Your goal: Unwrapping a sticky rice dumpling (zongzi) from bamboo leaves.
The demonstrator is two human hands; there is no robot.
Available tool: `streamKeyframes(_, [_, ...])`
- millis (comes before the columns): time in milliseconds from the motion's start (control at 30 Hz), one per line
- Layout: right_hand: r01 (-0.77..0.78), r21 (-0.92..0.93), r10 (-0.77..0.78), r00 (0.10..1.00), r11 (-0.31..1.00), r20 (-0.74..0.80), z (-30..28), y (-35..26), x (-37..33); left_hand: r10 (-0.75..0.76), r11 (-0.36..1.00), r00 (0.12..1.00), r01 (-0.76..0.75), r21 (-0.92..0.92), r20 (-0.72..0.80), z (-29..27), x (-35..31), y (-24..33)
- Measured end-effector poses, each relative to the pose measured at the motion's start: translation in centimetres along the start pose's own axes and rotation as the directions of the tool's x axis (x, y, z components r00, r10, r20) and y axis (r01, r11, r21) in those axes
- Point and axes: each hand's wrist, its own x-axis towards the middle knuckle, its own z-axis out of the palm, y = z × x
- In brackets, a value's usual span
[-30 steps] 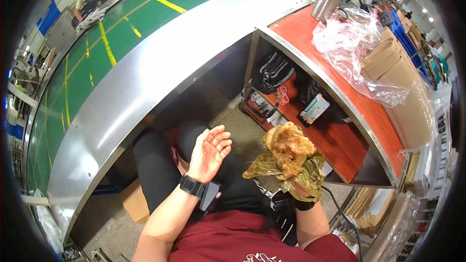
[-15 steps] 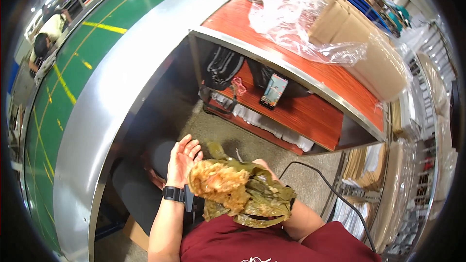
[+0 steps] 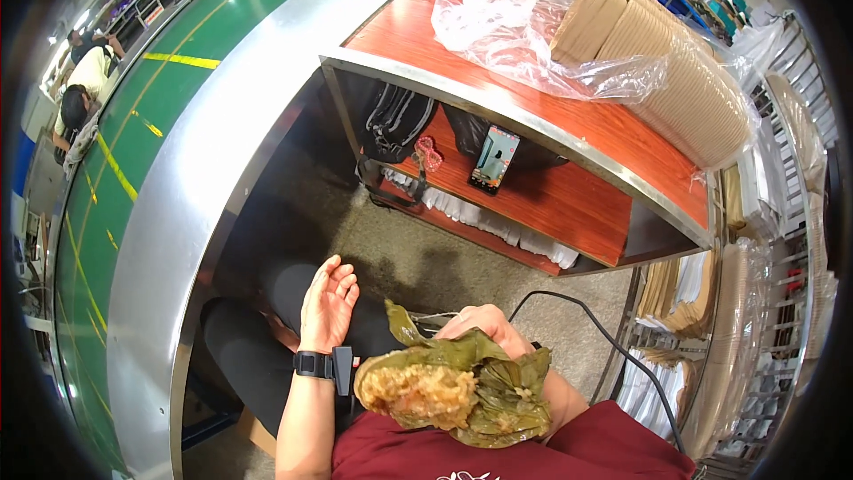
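Note:
In front of my maroon shirt, a sticky rice dumpling [image 3: 425,396] shows its brown, glistening rice, partly unwrapped from its green leaves [image 3: 511,387]. My right hand [image 3: 489,327] is wrapped round the leaves from the far side, and some of its fingers are hidden behind them. A loose leaf tip and a thin string stick out on the far left of the bundle. To the left of the dumpling, my left hand [image 3: 329,307] is palm up with fingers stretched and nothing in it. A black band with a grey block sits on the left wrist.
A red-brown bench [image 3: 400,27] carries clear plastic film [image 3: 506,22] and a stack of brown cardboard [image 3: 666,53]. On its lower shelf lean a phone [image 3: 495,160] and a black bag. Left runs a green conveyor [image 3: 178,98]; a black cable [image 3: 613,347] curves at right.
The dumpling has turned and moved slightly down and right, with more leaf over its far side. My right hand shows more above the leaves. The left hand stays open, slightly lower.

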Motion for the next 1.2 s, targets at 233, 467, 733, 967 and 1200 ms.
streamKeyframes(233, [0.033,0.016,-0.033,0.999,0.999,-0.011,-0.2,-0.1,0.0,0.033,0.999,0.999,-0.033,0.01,-0.005,-0.1,-0.3,0.0])
streamKeyframes(467, [0.007,-0.154,-0.005,1.0,0.988,0.016,-1.3,0.2,-0.8,0.024,0.998,1.0,-0.024,0.055,-0.009,1.1,-0.7,-0.3])
streamKeyframes(733, [-0.172,0.08,0.182,0.974,0.982,-0.134,1.3,-0.8,-0.1,0.056,0.991,0.992,-0.042,0.127,-0.111,0.8,-1.3,0.0])
streamKeyframes(967, [-0.129,0.054,0.135,0.984,0.99,-0.118,0.7,-0.4,-0.2,0.046,0.985,0.994,-0.028,0.168,-0.1,-1.3,-0.3,-0.2])
streamKeyframes(1200, [-0.155,0.088,0.162,0.983,0.984,-0.083,0.9,-0.6,0.1,0.058,0.986,0.994,-0.043,0.158,-0.092,-4.3,0.7,-0.9])
